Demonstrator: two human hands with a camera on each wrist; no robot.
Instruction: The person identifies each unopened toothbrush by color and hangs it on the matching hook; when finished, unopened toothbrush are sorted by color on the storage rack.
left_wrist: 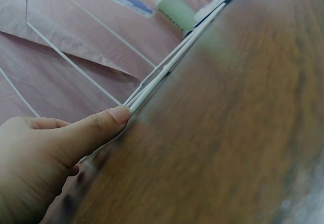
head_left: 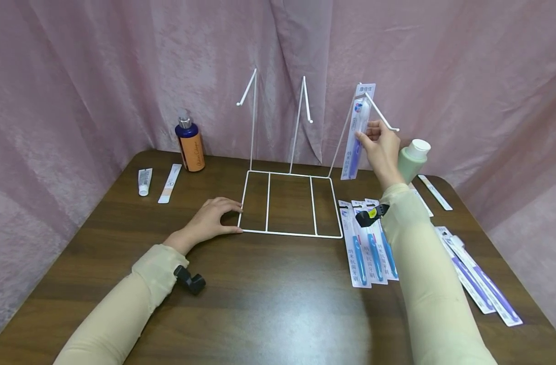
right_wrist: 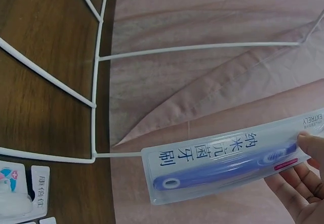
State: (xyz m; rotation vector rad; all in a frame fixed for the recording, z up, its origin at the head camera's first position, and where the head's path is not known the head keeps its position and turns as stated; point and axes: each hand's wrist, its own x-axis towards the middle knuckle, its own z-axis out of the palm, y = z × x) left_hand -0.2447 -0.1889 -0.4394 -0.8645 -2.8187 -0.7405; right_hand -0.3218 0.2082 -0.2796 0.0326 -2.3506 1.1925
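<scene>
While the left grip (head_left: 209,220) rests spread thumb and fingers on the front-left corner of the wire rack (head_left: 290,234), the right grip (head_left: 382,149) pinches a purple toothbrush pack (head_left: 353,137) up at the rack's right-hand hook (head_left: 378,111), hook arm running out in front of the pack's top. I see blue toothbrush packs (head_left: 373,253) just right of the rack on the table (head_left: 259,304), green bottle (head_left: 410,165) also right, farther back.

I've got six toothbrush packs (head_left: 352,147), three slim packets (head_left: 170,183), two bottles (head_left: 191,147), one tube (head_left: 144,181), one wire rack (head_left: 268,203), three hooks (head_left: 307,101).
</scene>
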